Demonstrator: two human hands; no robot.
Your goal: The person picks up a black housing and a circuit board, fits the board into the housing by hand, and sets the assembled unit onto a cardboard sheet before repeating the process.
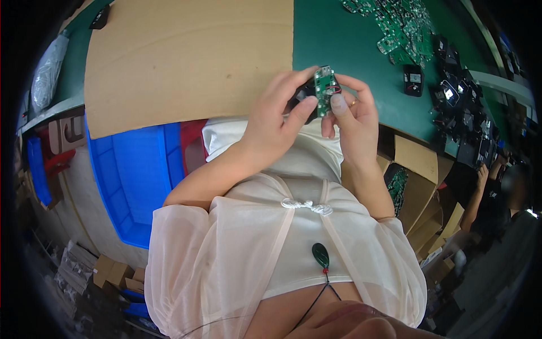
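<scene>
A small green circuit board (323,82) with a reddish wire is held up between my two hands, just over the table's near edge. My left hand (271,116) is closed around a black plastic casing (302,97), its thumb by the board's left edge. On the board's other side, my right hand (360,121) pinches it with thumb and fingers; a ring shows on one finger. The casing lies partly behind the board and my fingers, so how the two fit together is hidden.
A cardboard sheet (192,62) covers the left of the green table (350,51). Circuit boards (403,28) are heaped at the far right, near one black casing (413,80) and a pile of casings (466,121). A blue crate (132,181) stands left; another person (480,198) is at right.
</scene>
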